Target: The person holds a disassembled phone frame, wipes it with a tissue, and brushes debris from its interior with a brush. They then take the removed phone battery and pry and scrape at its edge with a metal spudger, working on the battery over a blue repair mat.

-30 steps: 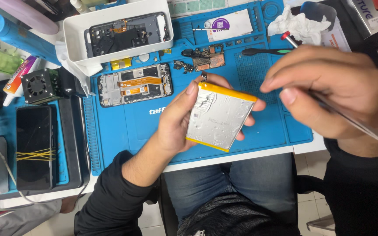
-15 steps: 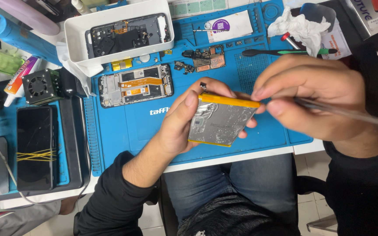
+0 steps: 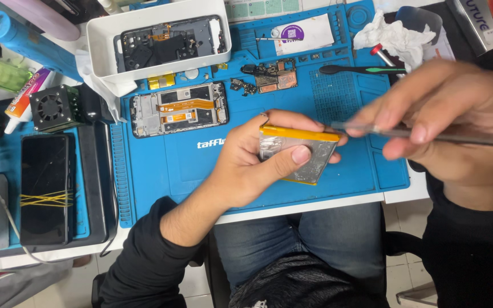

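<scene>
Fingers of the left hand [image 3: 252, 162] clamp a flat silver battery [image 3: 300, 157] with a yellow edge, held above the blue repair mat [image 3: 172, 171]. The right hand [image 3: 452, 125] pinches a thin metal tool [image 3: 446, 134], its tip seemingly touching the battery's top edge. An opened phone frame [image 3: 179, 109] lies on the mat, well apart.

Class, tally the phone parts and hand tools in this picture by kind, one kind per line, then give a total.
Flat silver phone battery with yellow edge, held in the left hand: 1
Opened phone frames, on the blue mat and in the white tray: 2
Black phone bound with yellow rubber bands: 1
Thin metal tool in the right hand: 1
Black spudger: 1
Total: 6
</scene>
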